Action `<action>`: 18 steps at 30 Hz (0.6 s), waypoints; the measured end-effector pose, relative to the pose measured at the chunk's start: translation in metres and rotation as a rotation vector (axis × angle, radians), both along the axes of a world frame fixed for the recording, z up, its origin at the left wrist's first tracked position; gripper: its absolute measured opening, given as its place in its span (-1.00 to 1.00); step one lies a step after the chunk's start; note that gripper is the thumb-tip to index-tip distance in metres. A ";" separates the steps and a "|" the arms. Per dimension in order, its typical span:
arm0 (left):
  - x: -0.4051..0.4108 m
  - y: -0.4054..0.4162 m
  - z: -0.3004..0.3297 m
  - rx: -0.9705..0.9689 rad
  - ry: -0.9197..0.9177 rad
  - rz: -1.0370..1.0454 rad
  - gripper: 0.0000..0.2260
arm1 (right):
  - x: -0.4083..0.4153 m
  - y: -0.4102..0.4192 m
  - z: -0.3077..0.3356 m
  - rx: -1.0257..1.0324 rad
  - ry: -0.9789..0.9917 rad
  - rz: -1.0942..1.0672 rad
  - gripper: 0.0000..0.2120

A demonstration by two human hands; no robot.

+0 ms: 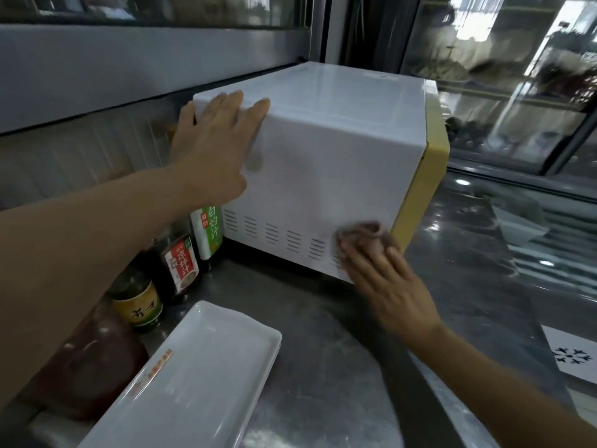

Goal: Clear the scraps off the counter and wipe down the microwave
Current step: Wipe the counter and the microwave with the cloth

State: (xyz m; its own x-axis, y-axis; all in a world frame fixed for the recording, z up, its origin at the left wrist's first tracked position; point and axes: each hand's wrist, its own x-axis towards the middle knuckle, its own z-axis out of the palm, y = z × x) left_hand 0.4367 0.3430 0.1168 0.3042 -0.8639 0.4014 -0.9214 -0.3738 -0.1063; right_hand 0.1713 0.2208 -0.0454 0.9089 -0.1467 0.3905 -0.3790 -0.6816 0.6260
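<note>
While the right hand presses one brownish cloth with straight fingers low on the side of the white microwave, the left hand lies flat, fingers spread, on its upper rear corner. Four sauce bottles and stacked white trays share the steel counter beside a glass display case.

White microwave with yellow front, brownish cloth, white rectangular plate, green-and-white bottle label, red-and-white bottle label, grey steel counter
</note>
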 end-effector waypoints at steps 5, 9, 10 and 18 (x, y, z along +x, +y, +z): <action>0.011 0.007 0.010 0.049 0.041 -0.050 -0.06 | -0.002 0.009 0.007 -0.007 0.215 -0.004 -0.37; 0.015 0.011 0.014 0.111 0.055 -0.051 -0.03 | 0.028 0.000 0.052 0.007 -0.113 0.054 -0.39; 0.016 0.010 0.014 0.122 0.056 -0.050 -0.03 | 0.039 0.000 0.058 0.014 -0.172 0.040 -0.39; 0.023 0.010 0.022 0.167 0.059 -0.064 -0.03 | 0.065 0.012 -0.005 0.031 0.530 -0.067 -0.43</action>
State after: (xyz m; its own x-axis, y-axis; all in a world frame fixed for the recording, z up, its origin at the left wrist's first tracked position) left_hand 0.4595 0.3534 0.1384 0.2654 -0.9352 0.2343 -0.9491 -0.2962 -0.1070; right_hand 0.2366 0.2332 -0.0502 0.9685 -0.2153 -0.1252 -0.0594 -0.6880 0.7233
